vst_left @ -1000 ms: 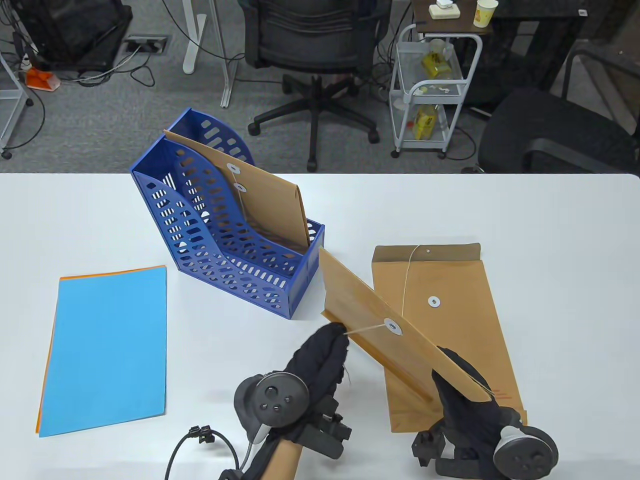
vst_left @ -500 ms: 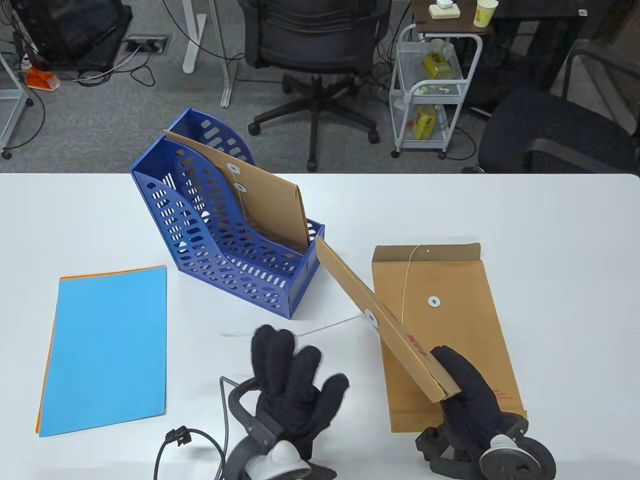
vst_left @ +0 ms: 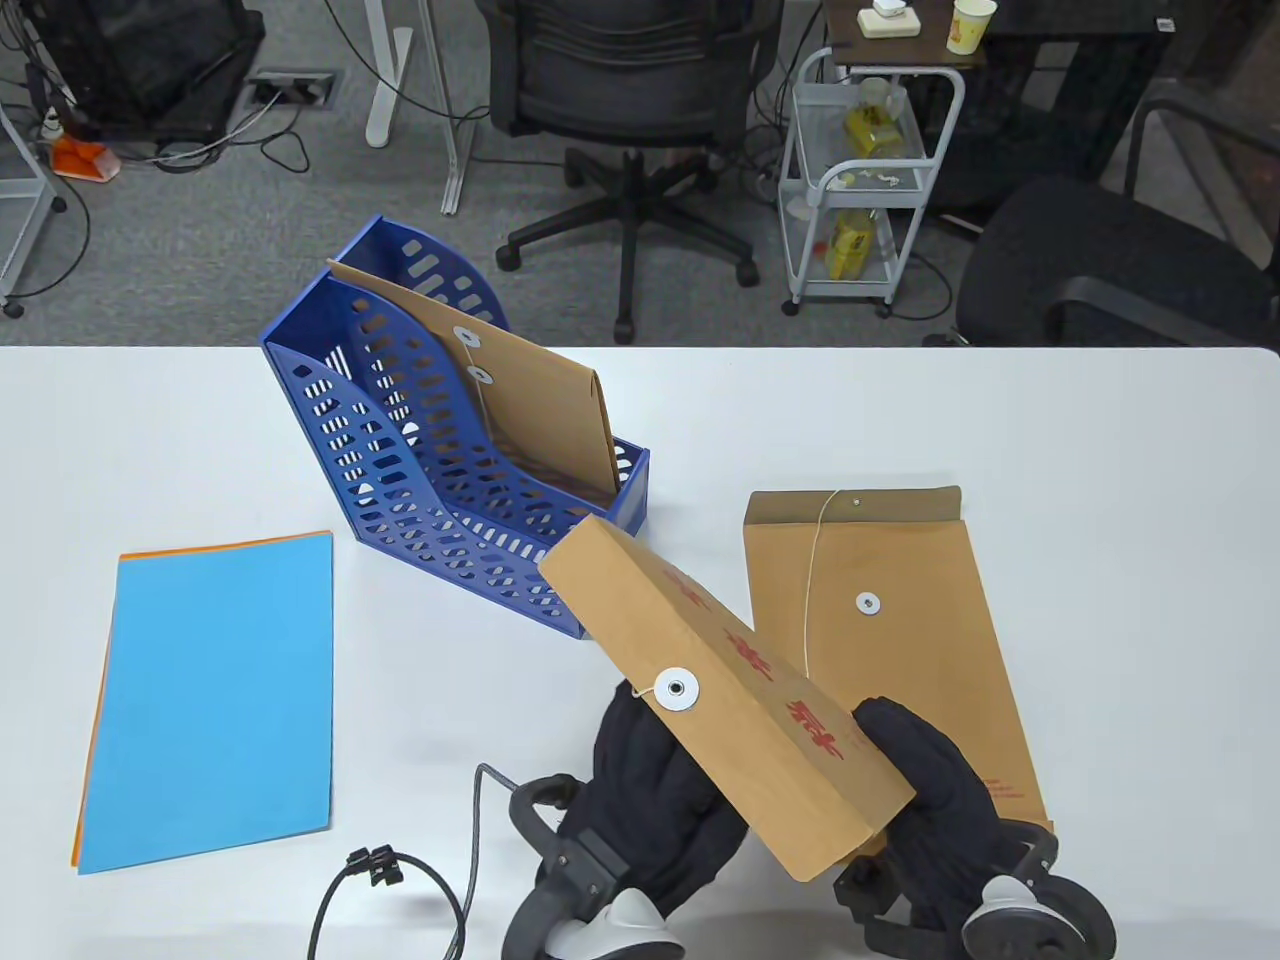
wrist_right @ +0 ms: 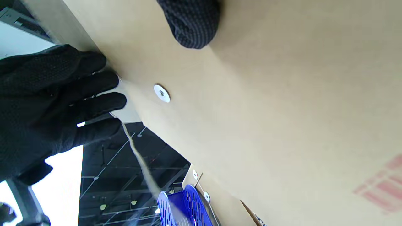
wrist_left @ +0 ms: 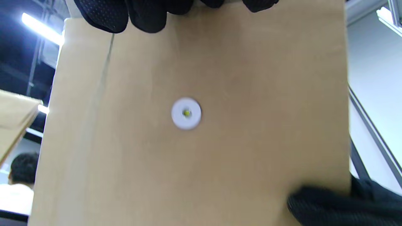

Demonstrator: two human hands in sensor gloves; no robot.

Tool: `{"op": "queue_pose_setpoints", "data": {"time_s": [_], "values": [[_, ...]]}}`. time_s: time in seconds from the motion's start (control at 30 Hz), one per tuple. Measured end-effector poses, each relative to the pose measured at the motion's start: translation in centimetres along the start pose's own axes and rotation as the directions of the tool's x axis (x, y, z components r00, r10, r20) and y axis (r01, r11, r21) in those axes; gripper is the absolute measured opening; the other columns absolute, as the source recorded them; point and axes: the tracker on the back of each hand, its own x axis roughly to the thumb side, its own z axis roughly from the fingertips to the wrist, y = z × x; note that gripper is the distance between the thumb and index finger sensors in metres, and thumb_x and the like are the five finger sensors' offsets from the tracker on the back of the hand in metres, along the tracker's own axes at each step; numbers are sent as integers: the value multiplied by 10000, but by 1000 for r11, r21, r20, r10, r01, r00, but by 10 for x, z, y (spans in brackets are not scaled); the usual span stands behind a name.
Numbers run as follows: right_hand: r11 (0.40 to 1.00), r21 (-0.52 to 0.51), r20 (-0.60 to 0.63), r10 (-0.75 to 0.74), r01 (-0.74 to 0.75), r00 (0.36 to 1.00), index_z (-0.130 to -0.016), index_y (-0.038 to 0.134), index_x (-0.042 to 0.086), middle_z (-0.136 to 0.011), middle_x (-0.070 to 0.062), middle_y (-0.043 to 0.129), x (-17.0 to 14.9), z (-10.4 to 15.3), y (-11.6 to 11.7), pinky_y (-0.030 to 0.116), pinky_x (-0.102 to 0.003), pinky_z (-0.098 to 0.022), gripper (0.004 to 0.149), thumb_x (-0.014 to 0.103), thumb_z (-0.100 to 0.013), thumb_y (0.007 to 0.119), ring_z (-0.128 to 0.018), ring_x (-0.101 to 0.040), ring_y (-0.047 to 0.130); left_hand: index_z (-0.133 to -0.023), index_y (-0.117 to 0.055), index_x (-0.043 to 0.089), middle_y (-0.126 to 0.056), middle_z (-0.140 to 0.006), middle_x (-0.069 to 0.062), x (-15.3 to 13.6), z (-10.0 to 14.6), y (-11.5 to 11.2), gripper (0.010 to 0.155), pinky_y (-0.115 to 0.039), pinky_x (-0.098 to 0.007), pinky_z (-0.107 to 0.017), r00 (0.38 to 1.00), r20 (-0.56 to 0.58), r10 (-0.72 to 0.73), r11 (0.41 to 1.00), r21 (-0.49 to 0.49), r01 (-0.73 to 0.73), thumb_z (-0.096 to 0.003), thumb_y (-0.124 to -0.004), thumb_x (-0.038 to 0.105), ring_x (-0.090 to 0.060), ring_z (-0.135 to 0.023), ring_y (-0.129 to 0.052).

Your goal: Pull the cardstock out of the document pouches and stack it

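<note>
I hold a brown string-tie pouch (vst_left: 735, 700) with red characters tilted above the table. My right hand (vst_left: 915, 770) grips its near right edge, thumb (wrist_right: 191, 22) on the face. My left hand (vst_left: 650, 780) holds its left edge beside the white button (vst_left: 677, 690); its fingers (wrist_left: 144, 15) curl over the edge, and the loose string hangs by them. The pouch fills the left wrist view (wrist_left: 201, 141) and the right wrist view (wrist_right: 282, 110). A second pouch (vst_left: 900, 640) lies flat under it. A third pouch (vst_left: 530, 410) stands in the blue file holder (vst_left: 420, 480). Blue cardstock (vst_left: 210, 700) lies on orange at the left.
A black cable (vst_left: 400, 880) lies at the table's near edge, left of my left hand. The file holder stands just behind the held pouch's far end. Office chairs and a white cart (vst_left: 860, 170) stand on the floor beyond the table.
My left hand let go of the string, opened, then moved right onto the pouch's left edge. The pouch turned from edge-on to face-up and swung left.
</note>
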Motion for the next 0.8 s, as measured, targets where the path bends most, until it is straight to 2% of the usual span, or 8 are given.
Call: {"op": "queue_pose_setpoints", "data": {"time_s": [0.07, 0.2, 0.27, 0.37, 0.47, 0.57, 0.7, 0.8], "values": [[999, 1, 28, 42, -42, 999, -1038, 600, 319, -1000, 7, 786, 2, 0, 0, 767, -432, -640, 333, 328, -711, 664, -869, -265, 871, -1217, -238, 178, -253, -1284, -172, -5, -4, 12, 589, -442, -700, -783, 999, 19, -30, 999, -27, 30, -738, -496, 403, -460, -1144, -297], [999, 3, 32, 50, -50, 998, -1034, 606, 320, -998, 6, 788, 2, 0, 1, 764, -434, -643, 331, 327, -709, 670, -868, -265, 871, -1197, -409, 212, -463, -1258, -136, -12, -10, 28, 511, -434, -701, -802, 997, 42, -67, 991, -112, 71, -733, -497, 408, -403, -1165, -391], [998, 3, 29, 56, -56, 998, -1032, 606, 325, -999, 10, 786, 1, 0, 1, 763, -433, -645, 329, 329, -709, 669, -870, -264, 869, -1156, -515, 214, -664, -1138, -92, -15, -13, 36, 468, -465, -690, -800, 995, 30, -96, 989, -108, 99, -728, -509, 404, -362, -1108, -565], [999, 3, 32, 49, -50, 998, -1028, 608, 333, -1003, 13, 784, 2, 0, 1, 759, -440, -648, 326, 331, -707, 672, -878, -266, 863, -1116, -602, 213, -842, -929, -2, -17, -17, 41, 451, -565, -660, -784, 984, 37, -174, 964, -199, 178, -708, -569, 403, -265, -966, -776], [996, 5, 72, 84, -85, 994, -1020, 615, 343, -1001, 19, 786, 5, 0, 1, 757, -441, -651, 324, 335, -703, 678, -880, -263, 862, -1111, -599, 232, -866, -862, 36, -15, -21, 38, 450, -617, -628, -779, 963, 70, -259, 909, -319, 268, -690, -631, 388, -228, -909, -822], [994, 10, 110, 111, -113, 988, -1017, 618, 345, -1001, 22, 786, 8, 1, 1, 756, -444, -654, 322, 336, -701, 680, -882, -262, 862, -1120, -570, 249, -883, -783, 59, -10, -24, 34, 532, -656, -593, -768, 920, 113, -376, 866, -310, 392, -642, -723, 427, -202, -825, -860], [993, -3, 127, 116, -117, 985, -1020, 617, 339, -1001, 22, 785, 10, 1, -1, 754, -444, -658, 325, 332, -701, 681, -882, -263, 861, -1175, -462, 276, -498, -1238, -142, -2, -23, 30, 709, -429, -720, -806, 836, 192, -514, 786, -285, 549, -582, -768, 515, -393, -1138, -459], [993, -16, 140, 122, -121, 983, -1017, 620, 340, -1000, 22, 786, 11, 1, -3, 754, -447, -657, 322, 332, -701, 681, -881, -264, 862, -1192, -417, 264, -427, -1278, -144, -2, -29, 29, 696, -427, -713, -821, 899, 190, -395, 788, -432, 438, -620, -770, 442, -401, -1175, -390]]}}
